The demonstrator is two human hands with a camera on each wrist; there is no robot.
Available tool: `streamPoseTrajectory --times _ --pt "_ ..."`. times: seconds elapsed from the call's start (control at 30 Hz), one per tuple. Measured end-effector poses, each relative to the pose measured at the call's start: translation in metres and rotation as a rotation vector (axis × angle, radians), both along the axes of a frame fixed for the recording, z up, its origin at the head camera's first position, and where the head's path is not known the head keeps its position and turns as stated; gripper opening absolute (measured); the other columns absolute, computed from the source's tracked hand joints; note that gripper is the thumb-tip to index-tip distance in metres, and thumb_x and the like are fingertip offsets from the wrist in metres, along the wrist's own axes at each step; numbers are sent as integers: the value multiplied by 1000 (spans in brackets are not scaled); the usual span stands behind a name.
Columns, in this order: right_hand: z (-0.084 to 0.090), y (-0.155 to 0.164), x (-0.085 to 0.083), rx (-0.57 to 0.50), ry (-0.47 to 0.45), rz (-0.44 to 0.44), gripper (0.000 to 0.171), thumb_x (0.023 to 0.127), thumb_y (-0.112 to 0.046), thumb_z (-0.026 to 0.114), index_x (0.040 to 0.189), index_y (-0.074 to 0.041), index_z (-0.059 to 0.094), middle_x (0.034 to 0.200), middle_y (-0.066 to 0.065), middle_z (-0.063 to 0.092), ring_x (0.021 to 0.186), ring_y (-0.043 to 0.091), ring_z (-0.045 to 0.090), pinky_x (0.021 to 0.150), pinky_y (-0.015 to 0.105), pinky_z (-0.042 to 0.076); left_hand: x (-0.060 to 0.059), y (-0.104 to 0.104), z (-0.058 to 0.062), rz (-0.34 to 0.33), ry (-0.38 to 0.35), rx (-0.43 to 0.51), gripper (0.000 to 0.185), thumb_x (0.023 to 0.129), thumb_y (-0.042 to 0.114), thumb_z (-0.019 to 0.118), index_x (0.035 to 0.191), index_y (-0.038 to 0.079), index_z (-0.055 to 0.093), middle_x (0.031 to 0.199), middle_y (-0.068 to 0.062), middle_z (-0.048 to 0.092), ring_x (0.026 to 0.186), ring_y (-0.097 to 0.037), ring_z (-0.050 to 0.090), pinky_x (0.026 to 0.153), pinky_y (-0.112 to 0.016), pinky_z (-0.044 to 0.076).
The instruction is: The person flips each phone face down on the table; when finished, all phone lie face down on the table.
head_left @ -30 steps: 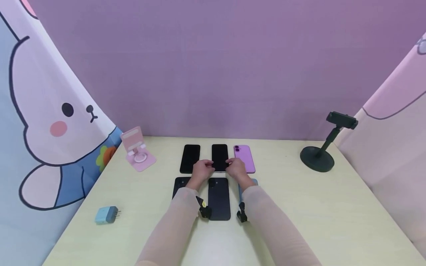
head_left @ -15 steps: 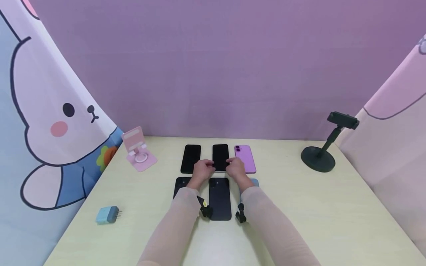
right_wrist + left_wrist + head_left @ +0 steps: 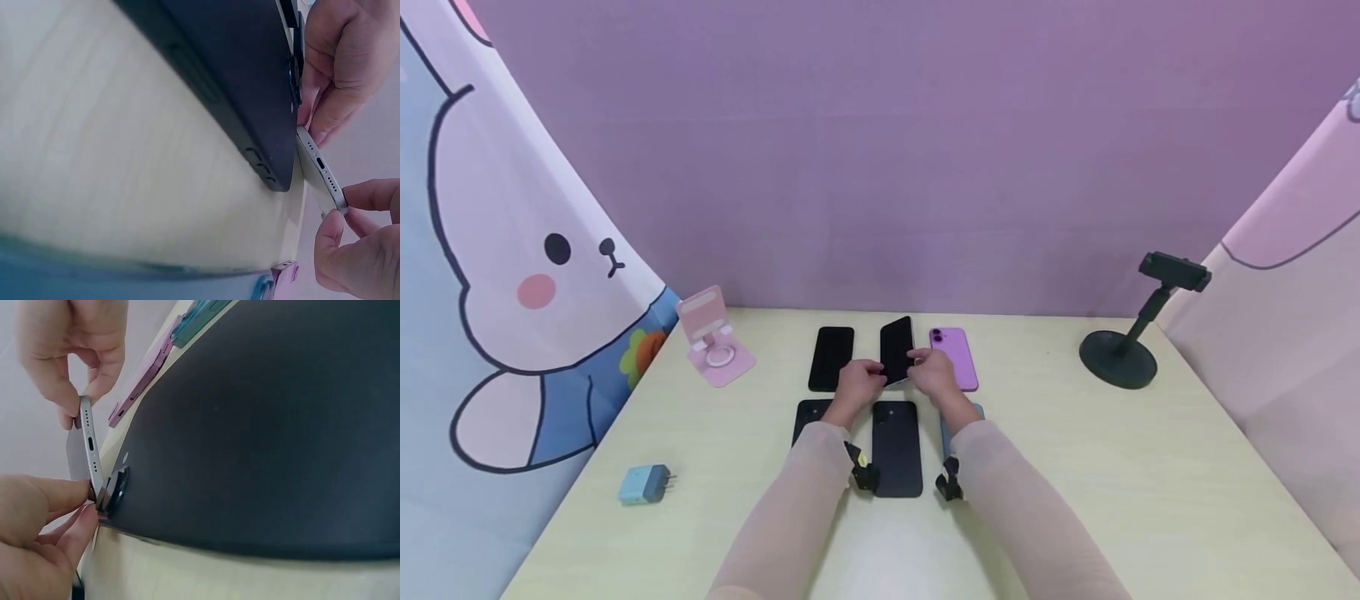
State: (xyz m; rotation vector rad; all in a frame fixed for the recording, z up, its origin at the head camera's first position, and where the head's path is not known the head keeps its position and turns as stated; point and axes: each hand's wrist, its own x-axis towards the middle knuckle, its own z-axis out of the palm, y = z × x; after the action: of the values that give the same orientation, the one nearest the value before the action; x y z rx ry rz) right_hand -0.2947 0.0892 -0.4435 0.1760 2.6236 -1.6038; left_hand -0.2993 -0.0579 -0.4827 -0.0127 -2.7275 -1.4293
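- Head view: my left hand and my right hand hold the middle phone of the far row by its near corners. Its right edge is tilted up off the desk. A black phone lies to its left and a purple phone to its right. A dark phone lies face down in the near row, just below my hands.
- Head view, surroundings: a pink stand and a blue charger sit on the left; a black holder stands on the right.
- Left wrist view: the middle phone stands on edge, port end toward the camera. My left hand pinches its lower corner between thumb and fingertips; my right hand pinches its upper corner.
- Right wrist view: the middle phone rests close against the dark phone. My right hand pinches one corner with curled fingers; my left hand grips the other.
- Handling judgement: the phone looks stiff, thin, smooth and likely slippery, with a glass face that can crack. Grip the side rails near the corners, not the faces.
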Motion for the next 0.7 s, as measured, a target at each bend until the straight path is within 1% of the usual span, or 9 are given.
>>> streamPoseTrajectory --times 0.03,0.13,0.23,0.3,0.37,0.43,0.53,0.63,0.7 --pt "0 1 0 -6 -7 4 44 82 9 55 125 0 64 122 21 58 100 28 56 57 21 43 0 1 0 -4 -1 -1 19 87 4 70 105 -2 73 101 -13 71 97 -28 66 82 -38 53" --pt "1 3 1 -27 -19 11 44 84 8 55 126 0 63 127 21 57 103 26 54 55 20 40 1 3 0 -12 5 -10 19 87 4 70 104 -2 74 104 -13 71 100 -28 65 85 -39 52" --pt "1 5 1 -87 -21 17 45 85 9 55 128 -1 62 124 21 56 91 25 55 54 21 38 1 5 0 -21 14 -20 18 88 5 69 104 -2 74 104 -14 71 100 -28 65 85 -39 52" --pt "1 5 1 -139 -14 20 47 84 9 56 130 0 60 119 20 56 86 22 53 57 22 41 1 6 1 -24 18 -24 18 89 5 69 104 -2 74 104 -13 71 99 -28 65 84 -38 52" --pt "1 4 1 -197 -9 23 50 85 10 57 133 0 57 113 19 54 83 22 53 64 24 46 1 8 2 -29 19 -15 18 89 7 68 105 -1 74 103 -13 71 98 -27 66 83 -38 53" --pt "2 4 2 -261 -10 21 53 86 9 59 138 0 52 111 18 53 89 23 55 74 28 50 0 8 2 -39 27 4 19 90 8 68 107 0 73 103 -12 71 97 -26 66 82 -37 53" --pt "1 3 1 -369 -20 21 55 88 9 60 141 2 46 111 19 51 95 27 57 86 34 50 -1 10 2 -56 63 37 21 92 9 67 110 2 72 105 -12 71 99 -26 66 84 -38 52" --pt "-1 2 1 -442 -25 25 53 91 8 58 141 4 45 115 22 49 99 30 57 92 36 49 -2 12 2 -85 110 94 22 93 9 66 114 2 71 107 -13 70 100 -27 65 86 -40 52" --pt "-2 1 1 -480 -18 27 47 93 7 55 140 6 46 116 24 50 101 31 57 93 36 48 -1 13 3 -96 123 133 24 94 9 64 116 3 69 108 -13 69 102 -28 65 87 -40 51"
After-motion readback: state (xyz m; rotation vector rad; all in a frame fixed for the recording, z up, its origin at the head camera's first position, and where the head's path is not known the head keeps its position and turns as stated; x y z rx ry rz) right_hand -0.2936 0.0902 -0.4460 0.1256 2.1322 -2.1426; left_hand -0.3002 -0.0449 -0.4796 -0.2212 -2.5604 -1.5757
